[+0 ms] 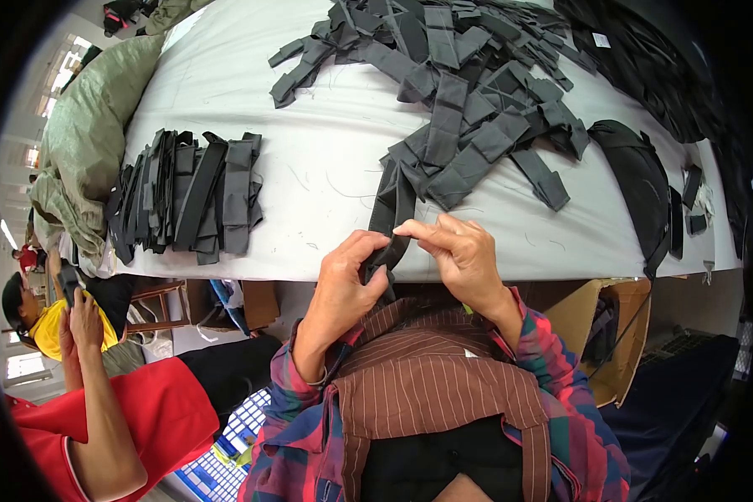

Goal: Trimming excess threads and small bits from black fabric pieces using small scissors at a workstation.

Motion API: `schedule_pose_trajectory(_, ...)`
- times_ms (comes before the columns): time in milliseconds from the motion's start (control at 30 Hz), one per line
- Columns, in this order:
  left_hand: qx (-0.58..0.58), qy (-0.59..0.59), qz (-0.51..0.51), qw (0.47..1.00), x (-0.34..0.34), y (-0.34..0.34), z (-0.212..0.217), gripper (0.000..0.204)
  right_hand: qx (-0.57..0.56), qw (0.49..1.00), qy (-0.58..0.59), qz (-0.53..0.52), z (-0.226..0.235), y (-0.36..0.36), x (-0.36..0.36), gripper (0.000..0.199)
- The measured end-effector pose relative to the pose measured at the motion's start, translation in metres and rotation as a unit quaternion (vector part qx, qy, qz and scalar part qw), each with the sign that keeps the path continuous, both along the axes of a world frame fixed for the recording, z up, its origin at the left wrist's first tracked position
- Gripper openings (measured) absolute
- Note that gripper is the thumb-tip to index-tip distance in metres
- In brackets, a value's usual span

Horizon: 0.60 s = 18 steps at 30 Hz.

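The person is holding a dark grey fabric strip [391,219] with both hands at the near edge of the bench [326,159]. The left hand [343,280] is coming up from the lower edge with the forearm rising steeply, the wrist is bending a little, and the fingers are curling closed around the lower end of the strip. The right hand [460,251] is reaching in from the right, the forearm in a plaid sleeve [560,368], and its thumb and forefinger are pinching the strip near its middle while the other fingers are staying loosely bent. The strip is running from the hands up onto the white bench top, where its far end is touching a loose heap of grey strips [468,92]. On the left part of the bench a neat row of stacked strips [192,197] is lying, well apart from the hands. A black bag [640,180] is resting on the right side of the bench. At the near left, another person in a red shirt [155,410] is raising an arm.
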<state>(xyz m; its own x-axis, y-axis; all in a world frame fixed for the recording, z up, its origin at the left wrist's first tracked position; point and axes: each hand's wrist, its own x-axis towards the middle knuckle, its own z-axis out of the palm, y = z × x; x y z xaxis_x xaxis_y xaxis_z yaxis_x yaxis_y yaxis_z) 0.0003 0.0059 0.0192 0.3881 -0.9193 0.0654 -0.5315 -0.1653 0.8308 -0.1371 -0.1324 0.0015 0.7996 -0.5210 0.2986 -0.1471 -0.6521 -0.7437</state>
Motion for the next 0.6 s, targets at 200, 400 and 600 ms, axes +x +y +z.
schedule_pose_trajectory(200, -0.015, 0.220, 0.017, 0.975, 0.001, 0.000, -0.006, 0.031, 0.434, 0.884, -0.153, 0.082, -0.008, 0.012, 0.002, 0.021)
schedule_pose_trajectory(400, -0.061, 0.216, 0.035, 0.974, -0.003, -0.004, -0.011, 0.028, 0.597, 0.750, -0.231, 0.165, -0.008, -0.001, -0.011, 0.028)
schedule_pose_trajectory(600, -0.059, 0.379, 0.092, 0.919, 0.003, 0.003, -0.021, 0.029, 0.474, 0.781, -0.232, 0.334, 0.022, -0.029, -0.033, 0.010)
